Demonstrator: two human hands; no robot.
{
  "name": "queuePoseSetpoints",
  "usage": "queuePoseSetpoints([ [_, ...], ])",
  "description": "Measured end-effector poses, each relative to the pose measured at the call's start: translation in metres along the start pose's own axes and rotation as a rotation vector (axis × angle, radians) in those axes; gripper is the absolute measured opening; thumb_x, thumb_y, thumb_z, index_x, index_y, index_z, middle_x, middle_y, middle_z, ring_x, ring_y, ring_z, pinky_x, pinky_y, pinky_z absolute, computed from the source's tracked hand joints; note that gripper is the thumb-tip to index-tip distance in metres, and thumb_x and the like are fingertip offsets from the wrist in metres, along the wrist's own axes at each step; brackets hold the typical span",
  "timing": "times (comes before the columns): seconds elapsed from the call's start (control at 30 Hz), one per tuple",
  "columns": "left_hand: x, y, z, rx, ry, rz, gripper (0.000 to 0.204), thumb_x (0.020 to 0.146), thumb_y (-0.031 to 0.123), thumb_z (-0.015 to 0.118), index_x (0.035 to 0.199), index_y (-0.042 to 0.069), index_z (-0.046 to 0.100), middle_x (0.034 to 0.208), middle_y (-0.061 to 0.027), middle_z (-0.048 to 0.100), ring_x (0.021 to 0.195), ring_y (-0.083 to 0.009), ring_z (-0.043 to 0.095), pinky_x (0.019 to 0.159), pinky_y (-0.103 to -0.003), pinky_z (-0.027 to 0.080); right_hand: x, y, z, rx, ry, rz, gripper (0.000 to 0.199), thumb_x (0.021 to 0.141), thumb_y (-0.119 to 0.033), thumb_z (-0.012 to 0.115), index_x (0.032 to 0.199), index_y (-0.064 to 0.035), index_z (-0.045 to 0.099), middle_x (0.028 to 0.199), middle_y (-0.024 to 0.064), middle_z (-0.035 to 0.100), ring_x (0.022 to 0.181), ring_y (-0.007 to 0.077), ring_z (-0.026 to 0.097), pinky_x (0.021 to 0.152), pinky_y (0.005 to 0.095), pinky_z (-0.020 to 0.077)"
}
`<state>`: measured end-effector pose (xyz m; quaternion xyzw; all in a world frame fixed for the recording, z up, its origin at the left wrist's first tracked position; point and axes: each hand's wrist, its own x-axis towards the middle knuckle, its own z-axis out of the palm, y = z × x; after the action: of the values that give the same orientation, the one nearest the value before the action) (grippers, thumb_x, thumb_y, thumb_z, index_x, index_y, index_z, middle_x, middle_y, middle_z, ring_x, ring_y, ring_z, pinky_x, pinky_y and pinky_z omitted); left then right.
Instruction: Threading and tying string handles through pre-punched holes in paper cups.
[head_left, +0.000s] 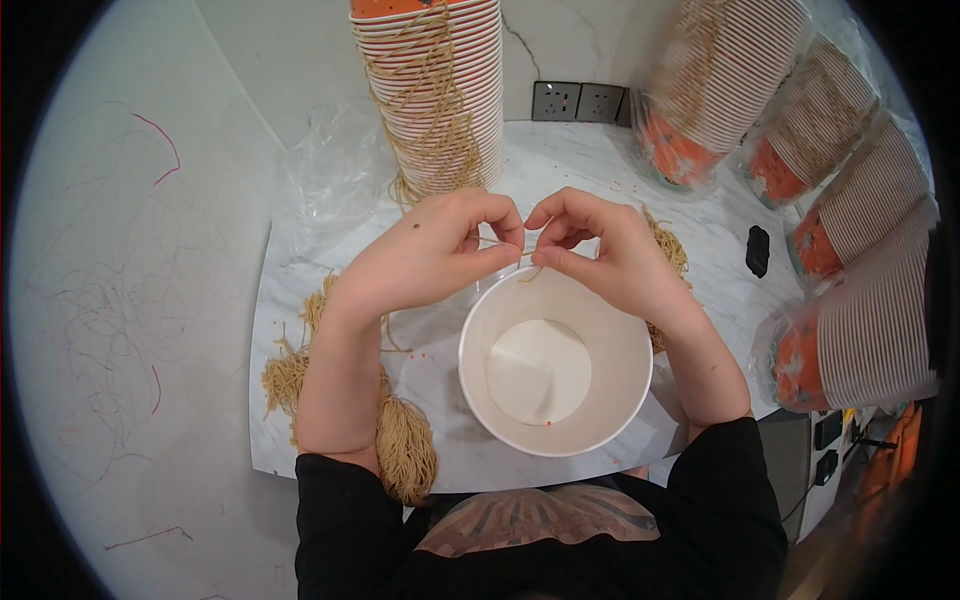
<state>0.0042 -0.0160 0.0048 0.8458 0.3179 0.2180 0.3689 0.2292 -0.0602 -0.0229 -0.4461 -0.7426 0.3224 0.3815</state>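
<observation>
Above the far rim of a white paper bucket (628, 400), both my hands pinch a thin tan string (528, 255). My left hand (430, 245) is closed, thumb and forefinger together on the string. Just beside it, my right hand (600, 245) is closed in the same way, with a short end hanging below its fingertips. The bucket stands upright with its mouth towards me, and one small orange speck lies inside. Tan string bundles (405, 450) lie by my left forearm, partly hidden by it. Another string bundle (667, 245) shows behind my right forearm.
A tall stack of nested buckets (445, 110), draped with string, rises at the back beside a crumpled clear plastic bag (335, 170). Several plastic-wrapped bucket stacks (720, 80) line the right side. A small black object (757, 251) lies near them. Wall sockets (580, 101) are behind the table.
</observation>
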Motion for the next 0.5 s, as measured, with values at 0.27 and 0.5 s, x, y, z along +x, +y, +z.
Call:
queuePoseSetpoints([
  [0.27,0.003,-0.0062,0.0017,-0.142,-0.021,-0.077,0.007,0.088,0.012,0.071,0.088,0.005,0.067,0.072,0.009,0.054,0.059,-0.0001,0.034,0.051,-0.022,0.026,-0.0001,-0.0053,0.0012,0.003,-0.022,-0.05,0.023,0.087,-0.004,0.072,0.107,-0.0022,0.061,0.085,0.0023,0.071,0.083,0.012,0.068,0.084,0.0299,0.0518],
  [0.5,0.0066,-0.0067,0.0019,-0.236,-0.015,-0.108,0.011,0.081,0.008,0.073,0.084,0.0,0.067,0.072,0.002,0.062,0.064,-0.0035,0.047,0.055,-0.023,0.038,-0.0005,-0.0042,0.0025,-0.021,-0.021,-0.071,0.026,0.087,-0.004,0.071,0.11,-0.0025,0.059,0.087,0.0026,0.071,0.086,0.0118,0.067,0.085,0.0301,0.0518],
])
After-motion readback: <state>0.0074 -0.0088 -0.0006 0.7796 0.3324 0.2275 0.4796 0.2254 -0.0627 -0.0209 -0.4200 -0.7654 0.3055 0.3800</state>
